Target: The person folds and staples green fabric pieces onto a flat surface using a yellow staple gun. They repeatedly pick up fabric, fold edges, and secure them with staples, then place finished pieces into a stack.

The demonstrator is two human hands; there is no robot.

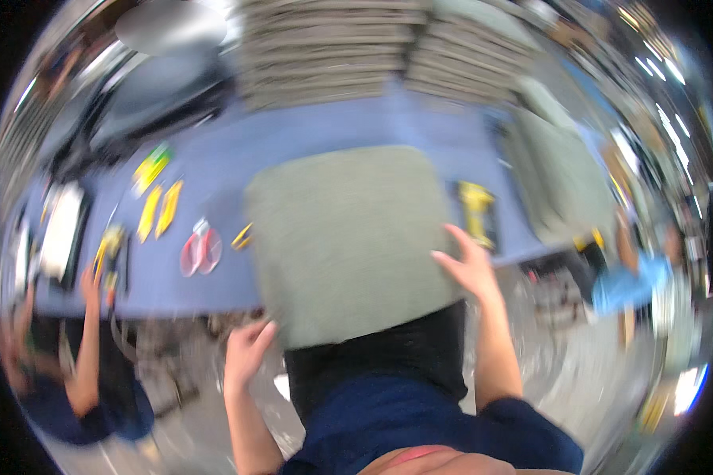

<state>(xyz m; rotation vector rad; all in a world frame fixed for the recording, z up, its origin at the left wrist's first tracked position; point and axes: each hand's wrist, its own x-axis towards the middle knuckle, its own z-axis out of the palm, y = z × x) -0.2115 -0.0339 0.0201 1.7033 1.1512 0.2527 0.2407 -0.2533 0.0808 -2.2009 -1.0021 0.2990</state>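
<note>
Across the near edge of the worktop [317, 127], a squarish grey-green pad [352, 245] is lying between the loosely curled left hand [245, 354], at its near left corner, and the widely spread right hand [473, 271], at its right side, any grip being too blurred to tell.

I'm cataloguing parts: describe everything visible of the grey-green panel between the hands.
The panel looks fabric-like, squarish, with rounded far corners. It covers part of the blue table, its near edge overhanging. The right hand appears to touch its right side; the left hand is by its near-left corner, contact unclear.
</note>
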